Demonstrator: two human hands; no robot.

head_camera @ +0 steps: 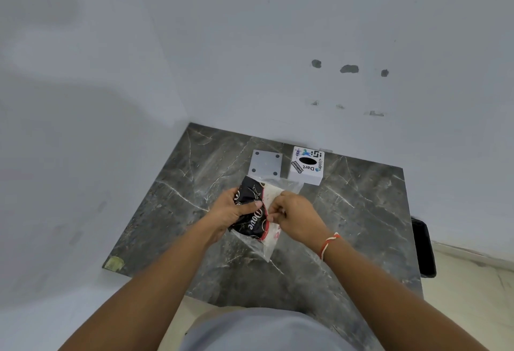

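Note:
A folded black and white cloth [251, 221] with red trim and pale lettering lies partly inside a clear plastic bag [268, 247] on the dark marble table [347, 211]. My left hand [230, 209] grips the black part of the cloth from the left, thumb across its top. My right hand [294, 213] pinches the edge of the plastic bag over the white part of the cloth. An orange and white thread band circles my right wrist.
A white box [306, 165] with stickers and a dark oval slot stands at the table's back edge by the wall. A grey square plate [265, 164] with corner holes lies left of it. A black object [424, 247] sits off the table's right edge.

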